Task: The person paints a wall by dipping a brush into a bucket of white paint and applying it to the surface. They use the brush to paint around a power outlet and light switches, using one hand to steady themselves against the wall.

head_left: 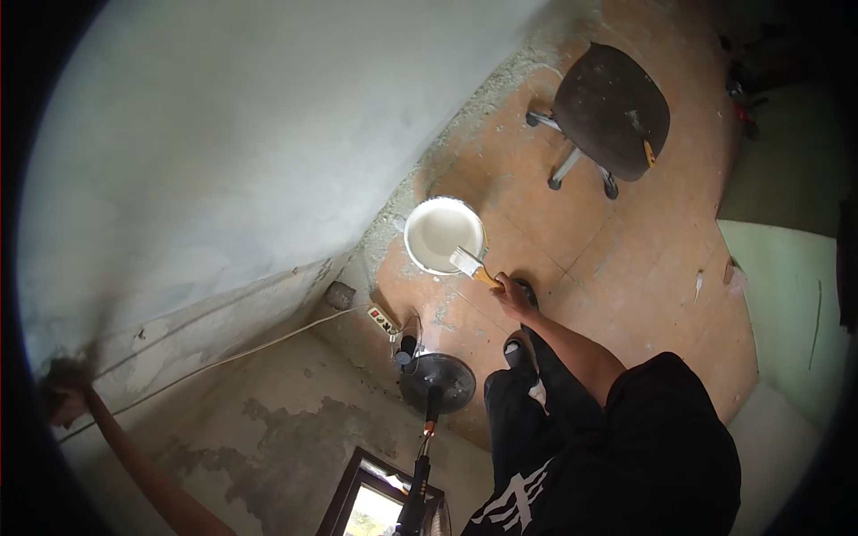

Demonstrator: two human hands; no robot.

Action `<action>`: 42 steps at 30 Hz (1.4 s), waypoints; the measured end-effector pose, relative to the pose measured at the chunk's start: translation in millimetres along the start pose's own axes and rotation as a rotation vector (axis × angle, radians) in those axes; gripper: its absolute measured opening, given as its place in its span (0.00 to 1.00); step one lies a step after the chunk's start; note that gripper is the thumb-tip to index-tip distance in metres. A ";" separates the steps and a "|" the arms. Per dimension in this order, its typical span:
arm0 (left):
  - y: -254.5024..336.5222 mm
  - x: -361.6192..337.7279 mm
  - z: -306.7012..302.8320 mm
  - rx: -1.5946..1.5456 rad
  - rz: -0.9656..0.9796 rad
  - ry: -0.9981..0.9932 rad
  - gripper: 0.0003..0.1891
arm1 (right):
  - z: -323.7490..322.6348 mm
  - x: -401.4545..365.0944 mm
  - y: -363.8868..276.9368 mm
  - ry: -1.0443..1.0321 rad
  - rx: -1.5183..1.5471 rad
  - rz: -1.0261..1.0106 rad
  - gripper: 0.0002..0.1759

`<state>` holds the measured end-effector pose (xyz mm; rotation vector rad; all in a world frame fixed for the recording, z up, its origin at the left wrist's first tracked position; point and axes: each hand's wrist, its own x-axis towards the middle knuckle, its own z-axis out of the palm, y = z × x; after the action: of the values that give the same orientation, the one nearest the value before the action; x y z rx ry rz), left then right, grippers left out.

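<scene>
My right hand (513, 297) is closed round the wooden handle of a flat paintbrush (466, 262). The brush's pale bristles overlap the near rim of a white bucket (411, 243), which stands on the floor with whitish paint (440, 229) in it. At the far left edge, my left hand (67, 400) is raised beside the wall (206, 161), in shadow. A dark patch lies over its fingers, and I cannot tell what they hold.
A brown swivel-chair seat (608, 98) on a wheeled base carries a yellow-handled tool (650, 154). A power strip (382, 320) with a cable (259, 355) lies by the wall. The round black base of a stand (451, 382) is near my feet. A pale green panel (786, 295) lies right.
</scene>
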<state>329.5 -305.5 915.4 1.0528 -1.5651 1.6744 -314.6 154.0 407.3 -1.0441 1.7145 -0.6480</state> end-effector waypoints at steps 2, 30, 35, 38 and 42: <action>-45.2 5.1 -25.4 0.070 -0.021 0.016 0.38 | -16.0 -10.1 -22.3 0.069 -0.058 -0.127 0.14; 73.2 91.1 -142.3 -0.106 -0.421 -0.092 0.27 | -5.6 -87.3 -619.1 -0.375 0.684 -0.743 0.11; 74.2 96.6 -148.2 -0.103 -0.436 -0.102 0.26 | 34.2 -98.8 -697.6 -0.430 0.698 -0.845 0.12; 74.2 94.9 -145.9 -0.128 -0.440 -0.079 0.25 | 52.2 -99.2 -718.7 -0.460 0.733 -0.874 0.11; 75.5 94.7 -147.0 -0.137 -0.475 -0.097 0.24 | 68.1 -100.3 -730.4 -0.481 0.764 -0.897 0.11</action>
<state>196.8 -176.7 961.1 1.3243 -1.3308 1.1945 14.8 -110.6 1015.3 -1.2218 0.4227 -1.3394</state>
